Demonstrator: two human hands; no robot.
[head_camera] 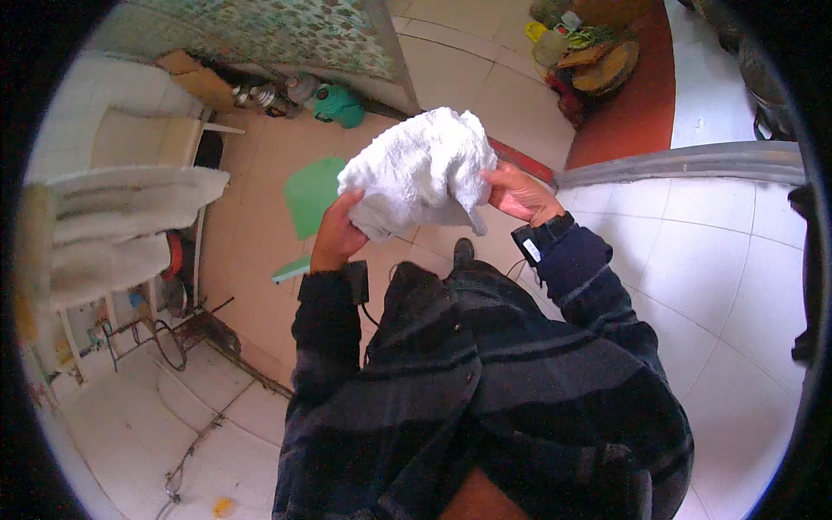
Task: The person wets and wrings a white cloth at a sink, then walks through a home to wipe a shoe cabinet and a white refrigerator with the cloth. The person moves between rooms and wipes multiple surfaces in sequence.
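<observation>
A crumpled white terry towel [419, 172] is held up in front of me, between both hands. My left hand [338, 234] pinches its lower left edge, with the thumb on the near face. On the other side, my right hand [520, 194] grips the right edge, where one corner of the cloth hangs down. The fingers behind the towel are hidden. Below and behind it, a green plastic object [312, 201], perhaps a stool or dustpan, stands on the tiled floor, partly covered by the towel and my left hand.
On the left stands a white rack [198, 253] with pale cloths [130, 195] over it. A teal plastic jug [338, 106] sits by the far wall beside a cardboard piece [198, 78]. Vegetables and a round wooden board [606, 68] lie at upper right. A white tiled wall [689, 260] borders my right.
</observation>
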